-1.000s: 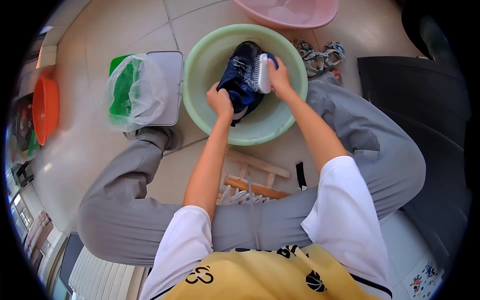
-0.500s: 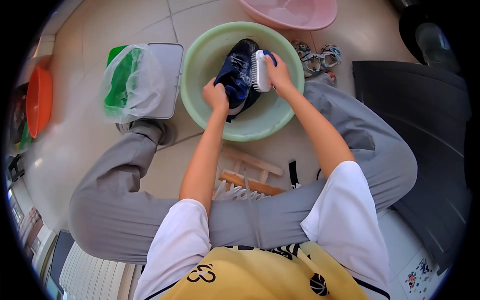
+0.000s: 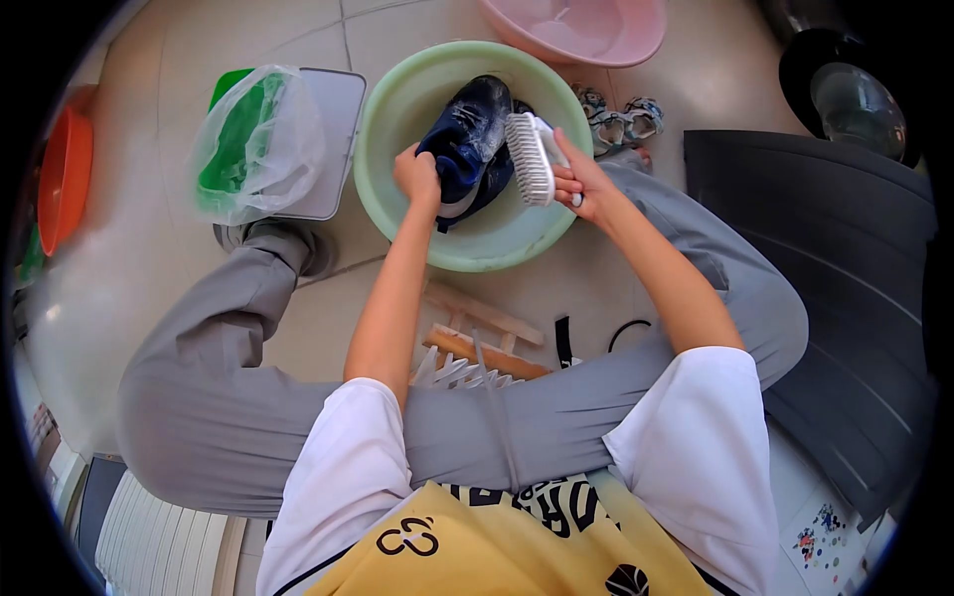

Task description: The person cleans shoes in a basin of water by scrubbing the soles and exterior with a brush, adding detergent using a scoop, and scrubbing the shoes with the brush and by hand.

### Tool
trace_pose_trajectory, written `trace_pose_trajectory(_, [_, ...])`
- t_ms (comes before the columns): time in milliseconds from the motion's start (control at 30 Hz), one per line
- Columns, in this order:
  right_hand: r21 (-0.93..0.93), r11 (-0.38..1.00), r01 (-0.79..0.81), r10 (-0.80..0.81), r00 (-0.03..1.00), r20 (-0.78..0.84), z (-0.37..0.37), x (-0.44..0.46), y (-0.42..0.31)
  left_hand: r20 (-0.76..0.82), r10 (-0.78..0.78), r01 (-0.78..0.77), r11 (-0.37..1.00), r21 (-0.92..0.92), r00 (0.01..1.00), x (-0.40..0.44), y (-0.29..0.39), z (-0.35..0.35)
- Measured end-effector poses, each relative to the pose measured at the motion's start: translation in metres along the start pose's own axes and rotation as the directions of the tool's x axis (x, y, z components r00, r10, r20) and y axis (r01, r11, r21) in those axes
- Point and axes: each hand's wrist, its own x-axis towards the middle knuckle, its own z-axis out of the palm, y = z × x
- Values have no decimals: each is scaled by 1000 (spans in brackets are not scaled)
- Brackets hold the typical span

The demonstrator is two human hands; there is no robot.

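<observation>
A dark blue shoe [image 3: 475,117] with whitish suds on its upper is tilted inside a pale green basin [image 3: 380,189]. My left hand [image 3: 417,179] is closed on the shoe's heel end, at the ankle opening. Part of a second dark shoe [image 3: 494,184] shows beneath it. In my right hand [image 3: 584,181] is a white scrub brush [image 3: 531,164], gripped by its handle over the basin's right side. Its bristles face left, and a small gap separates them from the shoe.
A pink basin [image 3: 596,45] stands beyond the green one. Left of it are a clear plastic bag [image 3: 298,144] around something green and a grey lid-like panel [image 3: 341,119]. An orange basin [image 3: 66,184] is far left; a wooden rack [image 3: 477,350] lies below; a black panel [image 3: 795,238] is right.
My right hand has drawn the brush slightly right and down, off the shoe, and turned its bristles more into view. My left hand keeps its hold on the shoe.
</observation>
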Motion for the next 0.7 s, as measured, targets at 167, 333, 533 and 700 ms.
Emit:
trace_pose_trajectory(167, [123, 990, 63, -91, 968, 234, 6, -54, -42, 22, 11, -11, 1000, -5, 1000, 8, -11, 4])
trace_pose_trajectory(333, [55, 978, 200, -206, 966, 158, 18, -75, -49, -11, 10, -10, 999, -42, 1000, 1, 7, -1])
trace_pose_trajectory(533, [-604, 781, 159, -425, 844, -327, -33, 46, 0, 62, 144, -152, 973, 174, 988, 6, 44, -27])
trace_pose_trajectory(700, [-843, 410, 348, -873, 418, -252, 5, 90, -13, 87, 72, -85, 983, 161, 994, 1, 49, -28])
